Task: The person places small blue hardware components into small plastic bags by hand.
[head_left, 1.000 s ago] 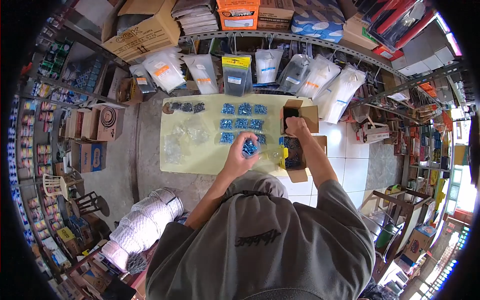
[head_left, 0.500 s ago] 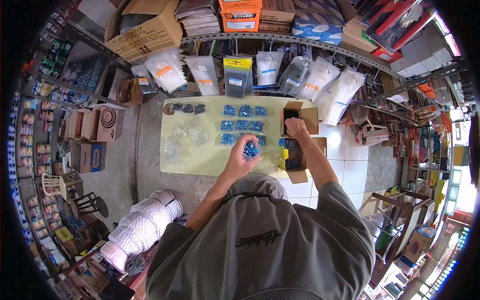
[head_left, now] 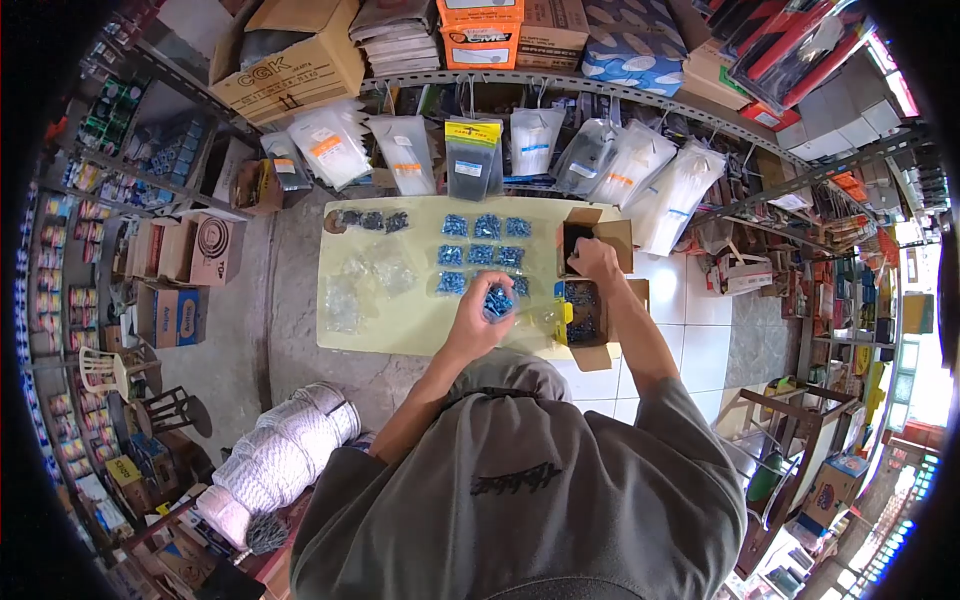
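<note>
My left hand is curled around a clear plastic bag or cup of small blue pieces, held above the table's near side. At the upper cardboard box, my right hand has its fingers drawn together by the black contents; whatever they grip is hidden. Just below stands a second open box with dark and bluish small parts and a yellow label. Several clear packets of blue pieces lie in rows beyond my left hand, one partly covered by it.
On the pale yellow table, empty clear bags lie at the left, with packets of dark pieces behind them. Hanging packs of cable ties line the far shelf. A large rope roll stands at lower left.
The right hand has shifted slightly toward me at the upper box. The left hand keeps its hold on the blue pieces. The whole view has moved slightly.
</note>
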`<state>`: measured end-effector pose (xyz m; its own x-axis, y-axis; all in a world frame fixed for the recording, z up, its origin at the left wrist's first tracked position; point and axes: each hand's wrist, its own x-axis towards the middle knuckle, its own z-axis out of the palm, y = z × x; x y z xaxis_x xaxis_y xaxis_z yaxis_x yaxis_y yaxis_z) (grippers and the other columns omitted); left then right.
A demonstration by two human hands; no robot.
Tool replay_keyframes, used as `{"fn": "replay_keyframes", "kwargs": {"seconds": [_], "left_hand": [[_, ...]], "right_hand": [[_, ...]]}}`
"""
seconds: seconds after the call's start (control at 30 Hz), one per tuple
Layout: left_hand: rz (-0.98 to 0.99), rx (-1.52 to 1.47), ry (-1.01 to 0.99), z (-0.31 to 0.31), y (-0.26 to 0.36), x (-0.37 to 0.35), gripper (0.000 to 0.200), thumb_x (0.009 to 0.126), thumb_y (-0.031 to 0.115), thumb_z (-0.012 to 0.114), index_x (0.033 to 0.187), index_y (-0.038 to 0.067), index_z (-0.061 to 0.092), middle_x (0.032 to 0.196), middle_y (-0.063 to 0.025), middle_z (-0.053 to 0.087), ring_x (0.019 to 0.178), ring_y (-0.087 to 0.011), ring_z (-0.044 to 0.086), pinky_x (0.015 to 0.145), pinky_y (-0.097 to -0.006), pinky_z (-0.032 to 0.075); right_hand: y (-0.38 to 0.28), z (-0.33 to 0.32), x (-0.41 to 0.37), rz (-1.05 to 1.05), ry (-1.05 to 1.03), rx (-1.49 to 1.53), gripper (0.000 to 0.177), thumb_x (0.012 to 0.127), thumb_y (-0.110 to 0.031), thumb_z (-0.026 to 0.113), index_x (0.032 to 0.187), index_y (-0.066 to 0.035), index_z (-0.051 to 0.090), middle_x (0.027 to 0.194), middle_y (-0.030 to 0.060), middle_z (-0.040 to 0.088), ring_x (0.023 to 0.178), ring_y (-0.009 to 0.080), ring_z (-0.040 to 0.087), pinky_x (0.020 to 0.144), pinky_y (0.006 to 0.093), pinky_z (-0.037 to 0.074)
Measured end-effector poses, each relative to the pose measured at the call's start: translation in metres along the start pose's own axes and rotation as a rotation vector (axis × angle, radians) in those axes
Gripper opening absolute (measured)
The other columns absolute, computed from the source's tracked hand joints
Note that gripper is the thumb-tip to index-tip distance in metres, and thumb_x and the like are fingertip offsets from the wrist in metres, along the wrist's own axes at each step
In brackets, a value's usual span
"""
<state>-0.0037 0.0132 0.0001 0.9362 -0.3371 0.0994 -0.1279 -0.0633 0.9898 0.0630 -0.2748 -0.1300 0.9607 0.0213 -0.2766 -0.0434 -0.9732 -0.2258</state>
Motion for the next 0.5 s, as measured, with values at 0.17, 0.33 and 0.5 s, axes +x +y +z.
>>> {"fn": "replay_keyframes", "kwargs": {"seconds": [0.17,0.33,0.5], "left_hand": [[0.011,-0.017,-0.031,0.005,0.002,0.006,0.037,0.071,-0.004,0.064,0.104,0.005,0.051,0.094,-0.0037,0.053,0.088,-0.0133,0.053,0.081,-0.0267,0.043],[-0.013,-0.054,-0.095,0.011,0.0,0.012,0.038,0.07,-0.004,0.065,0.104,0.005,0.05,0.097,-0.0049,0.053,0.091,-0.015,0.053,0.084,-0.0282,0.042],[0.042,0.012,-0.121,0.014,0.005,0.017,0.044,0.066,-0.003,0.064,0.106,0.004,0.049,0.095,-0.0099,0.055,0.092,-0.022,0.055,0.085,-0.0312,0.043]], "right_hand": [[-0.028,-0.051,-0.029,0.071,0.159,0.373,0.021,0.078,-0.026,0.066,0.083,-0.006,0.066,0.076,0.0178,0.067,0.073,0.0325,0.067,0.067,0.0414,0.053],[-0.079,-0.109,-0.072,-0.116,0.182,0.842,0.017,0.08,-0.012,0.067,0.089,0.001,0.062,0.068,0.0082,0.063,0.059,0.0129,0.058,0.058,0.0284,0.048],[-0.13,-0.175,-0.121,-0.192,0.045,0.88,0.015,0.081,-0.007,0.067,0.091,0.002,0.06,0.06,-0.0007,0.05,0.054,0.0045,0.037,0.048,0.0245,0.034]]}}
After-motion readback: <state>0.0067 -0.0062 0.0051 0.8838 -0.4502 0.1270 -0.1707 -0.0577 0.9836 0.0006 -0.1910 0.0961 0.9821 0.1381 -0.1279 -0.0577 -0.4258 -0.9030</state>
